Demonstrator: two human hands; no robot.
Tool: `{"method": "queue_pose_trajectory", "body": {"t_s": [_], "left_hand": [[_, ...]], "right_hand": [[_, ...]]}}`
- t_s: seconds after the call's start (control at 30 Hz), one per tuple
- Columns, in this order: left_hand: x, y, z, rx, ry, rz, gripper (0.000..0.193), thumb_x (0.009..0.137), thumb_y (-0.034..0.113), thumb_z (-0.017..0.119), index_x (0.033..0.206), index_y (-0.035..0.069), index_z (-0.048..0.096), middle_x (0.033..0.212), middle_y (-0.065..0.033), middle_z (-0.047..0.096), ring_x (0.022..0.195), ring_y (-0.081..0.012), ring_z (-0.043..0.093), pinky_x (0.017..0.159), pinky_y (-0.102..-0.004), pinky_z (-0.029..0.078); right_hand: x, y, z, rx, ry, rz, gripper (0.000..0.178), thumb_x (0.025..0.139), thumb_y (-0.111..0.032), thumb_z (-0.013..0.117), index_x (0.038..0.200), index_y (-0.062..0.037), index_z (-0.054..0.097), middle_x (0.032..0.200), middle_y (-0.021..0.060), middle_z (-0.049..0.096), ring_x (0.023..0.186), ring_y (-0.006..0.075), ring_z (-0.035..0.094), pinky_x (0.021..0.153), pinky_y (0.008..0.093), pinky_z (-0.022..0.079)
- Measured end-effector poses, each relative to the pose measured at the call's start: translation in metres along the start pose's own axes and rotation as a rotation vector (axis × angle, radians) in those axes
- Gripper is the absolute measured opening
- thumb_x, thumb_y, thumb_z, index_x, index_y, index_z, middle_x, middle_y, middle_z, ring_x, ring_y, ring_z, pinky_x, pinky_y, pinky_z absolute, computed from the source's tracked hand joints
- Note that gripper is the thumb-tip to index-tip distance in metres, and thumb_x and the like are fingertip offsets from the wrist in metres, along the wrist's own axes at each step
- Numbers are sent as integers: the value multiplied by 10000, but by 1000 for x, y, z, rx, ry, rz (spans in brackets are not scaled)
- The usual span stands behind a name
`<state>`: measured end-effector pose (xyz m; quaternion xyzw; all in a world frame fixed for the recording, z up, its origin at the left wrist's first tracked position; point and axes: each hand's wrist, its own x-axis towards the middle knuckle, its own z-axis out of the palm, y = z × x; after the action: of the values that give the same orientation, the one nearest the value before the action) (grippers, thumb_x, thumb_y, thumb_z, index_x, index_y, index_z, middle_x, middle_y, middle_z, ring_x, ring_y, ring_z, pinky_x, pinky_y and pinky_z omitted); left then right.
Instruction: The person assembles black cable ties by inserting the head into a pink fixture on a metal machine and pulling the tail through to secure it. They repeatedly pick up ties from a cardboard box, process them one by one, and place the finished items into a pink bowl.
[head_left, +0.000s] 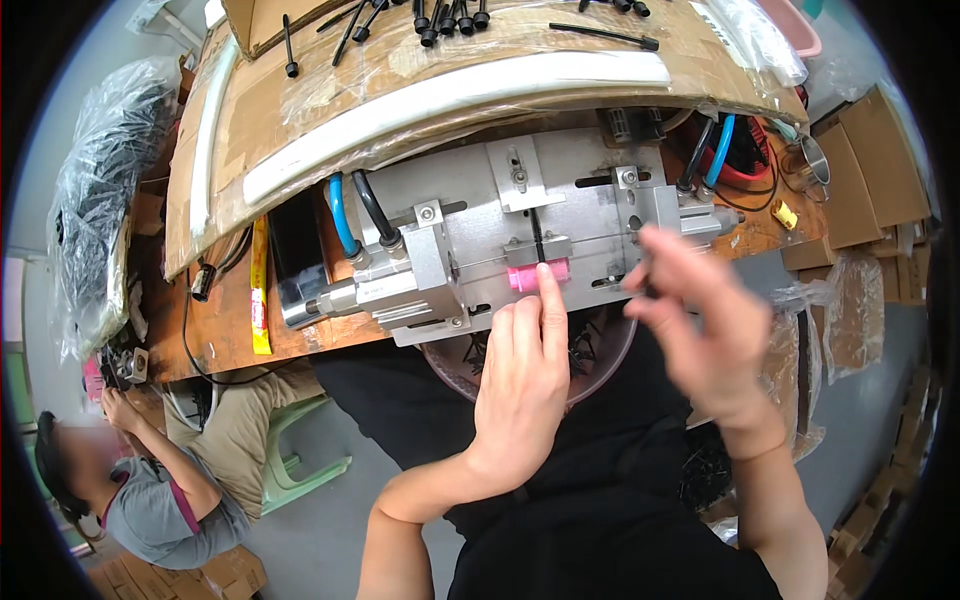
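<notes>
A metal fixture lies across the bench before me, with a block-shaped cylinder at each end. A thin black rod sits in its middle holder, pointing toward me, its near end at a pink block. My left hand reaches in with the index finger stretched out, its tip touching the pink block by the rod's end; it grips nothing. My right hand is raised to the right of the fixture, blurred by motion. Its thumb and fingers are pinched around something small and dark that I cannot make out.
Black headed rods lie on a cardboard cover above the fixture. A tub of dark pieces stands below its front edge. Blue hoses rise from the cylinders. Another person sits working at the far left.
</notes>
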<state>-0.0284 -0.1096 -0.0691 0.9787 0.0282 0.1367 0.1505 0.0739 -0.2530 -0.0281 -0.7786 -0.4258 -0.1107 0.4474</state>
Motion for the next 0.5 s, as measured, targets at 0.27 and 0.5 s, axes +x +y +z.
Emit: {"method": "queue_pose_trajectory", "body": {"t_s": [0.27, 0.5], "left_hand": [[-18, 1, -28, -208, 35, -78, 707, 775, -66, 664, 1418, -57, 372, 1112, -149, 512, 989, -305, 504, 830, -384, 454], [-9, -13, -46, -185, 75, -39, 707, 750, -78, 679, 1401, -60, 404, 1091, -147, 533, 945, -288, 519, 815, -362, 453]], "right_hand": [[-37, 8, 56, -16, -137, -46, 608, 728, 78, 702, 1304, 100, 505, 699, 90, 524, 598, 202, 513, 556, 341, 461], [-24, -1, 45, -136, -267, -10, 619, 739, -16, 731, 1317, 47, 517, 711, 85, 541, 623, 210, 530, 566, 342, 468]]}}
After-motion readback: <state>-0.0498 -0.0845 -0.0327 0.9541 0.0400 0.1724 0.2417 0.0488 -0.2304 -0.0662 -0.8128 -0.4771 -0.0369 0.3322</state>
